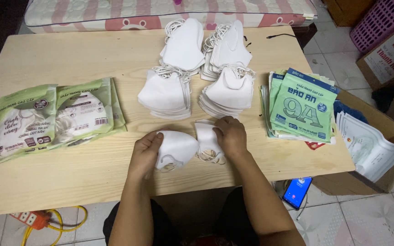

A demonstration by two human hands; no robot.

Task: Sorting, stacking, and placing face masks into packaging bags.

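Left hand (144, 150) gripping folded white fabric face mask (176, 148) at its left edge, long axis running rightward to right hand (230, 135), apparently pinching second white mask (206, 136), both low over pale wooden table (69, 59).

masks (178, 148): white matt cloth | table (92, 59): pale smooth wood | packets (46, 118): glossy plastic

A pale wooden table (92, 59) is loaded: white mask stacks (197, 73) beyond the hands, filled green packets (55, 116) left, empty green packets (303, 105) right.
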